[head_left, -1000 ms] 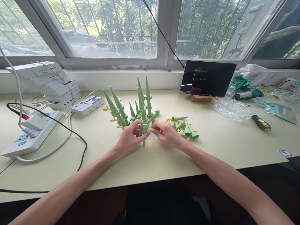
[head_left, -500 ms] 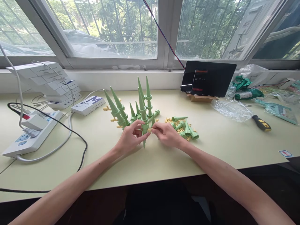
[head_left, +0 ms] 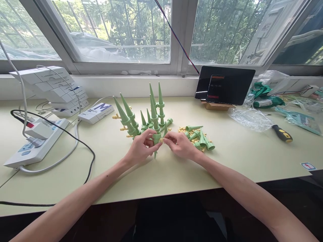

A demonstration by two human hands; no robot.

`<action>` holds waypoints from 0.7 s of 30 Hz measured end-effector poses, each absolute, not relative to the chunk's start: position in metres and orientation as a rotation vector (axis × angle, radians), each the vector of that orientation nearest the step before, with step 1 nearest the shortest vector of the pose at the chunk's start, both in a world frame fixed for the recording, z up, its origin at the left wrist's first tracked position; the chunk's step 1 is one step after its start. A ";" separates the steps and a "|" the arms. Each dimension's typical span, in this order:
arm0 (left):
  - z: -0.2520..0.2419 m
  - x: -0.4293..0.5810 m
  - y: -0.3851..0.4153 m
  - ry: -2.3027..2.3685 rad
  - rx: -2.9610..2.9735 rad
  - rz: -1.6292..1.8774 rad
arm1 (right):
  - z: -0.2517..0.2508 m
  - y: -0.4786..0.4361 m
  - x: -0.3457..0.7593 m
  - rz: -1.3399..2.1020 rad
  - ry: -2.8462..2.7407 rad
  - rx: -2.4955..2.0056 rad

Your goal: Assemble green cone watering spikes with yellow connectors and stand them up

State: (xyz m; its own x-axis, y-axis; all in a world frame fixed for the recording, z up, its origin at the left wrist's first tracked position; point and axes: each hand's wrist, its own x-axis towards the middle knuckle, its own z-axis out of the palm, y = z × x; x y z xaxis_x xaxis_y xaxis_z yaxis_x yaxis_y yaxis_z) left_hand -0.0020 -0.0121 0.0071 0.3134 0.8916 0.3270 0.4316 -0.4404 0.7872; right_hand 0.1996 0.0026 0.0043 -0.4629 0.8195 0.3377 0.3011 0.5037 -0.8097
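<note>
Green spike [head_left: 156, 136] partly behind left hand [head_left: 139, 148]

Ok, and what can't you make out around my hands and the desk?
Head view: the middle of the held green plastic cone, hidden by your left hand's fingers.
Head view: whether your right hand touches the small yellow plastic fitting; too small.
Head view: fine print on the stacked white cardboard boxes, blurred.
Head view: where the black cable leads, cut off by the left edge.
</note>
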 end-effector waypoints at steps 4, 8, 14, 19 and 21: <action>0.008 -0.002 -0.012 1.168 1.994 1.033 | 0.004 0.003 0.199 0.883 -2.001 -0.906; 0.008 -0.002 -0.012 1.137 1.941 1.035 | 0.005 0.002 0.199 0.905 -1.977 -0.903; 0.007 -0.003 -0.010 1.069 1.858 1.066 | 0.010 0.001 0.199 0.955 -1.901 -0.894; 0.007 -0.004 -0.010 1.111 1.886 1.010 | 0.010 0.002 0.200 0.921 -1.876 -0.887; 0.007 -0.004 -0.010 1.129 1.894 1.000 | 0.010 0.002 0.200 0.916 -1.875 -0.880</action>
State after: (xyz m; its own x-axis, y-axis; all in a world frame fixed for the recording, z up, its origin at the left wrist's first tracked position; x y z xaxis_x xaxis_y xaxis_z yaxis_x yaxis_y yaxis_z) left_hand -0.0038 -0.0100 0.0070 0.3205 0.9113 0.2586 0.3662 -0.3710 0.8534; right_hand 0.1997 0.0018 0.0096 -0.3925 0.8382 0.3786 0.2163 0.4842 -0.8478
